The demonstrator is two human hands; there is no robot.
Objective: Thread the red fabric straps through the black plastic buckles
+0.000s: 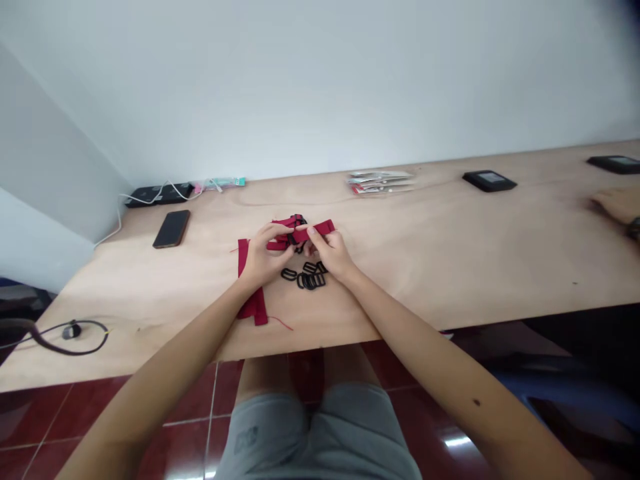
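My right hand (331, 253) is closed in a pinch on a short red webbing strap (323, 228), its thumb on top. Opposite it, my left hand (265, 257) curls its thumb and index finger around a black slide buckle (291, 239) at the strap's near end. The exact fit of strap and buckle is too small to tell. Just behind the fingers lies a heap of red straps with black buckles (285, 222), partly hidden by my hands. Below them, several loose black slide buckles (311, 280) lie on the table. More red straps (259, 308) lie under and beside my left wrist.
A phone (171, 229) and a black power strip (159, 194) with a white cable are at the left. Plastic packets (380, 181) lie by the wall. Two black boxes (489, 181) stand to the right, near another person's blurred hand (620, 203). A dark cable (65, 347) crosses the left corner.
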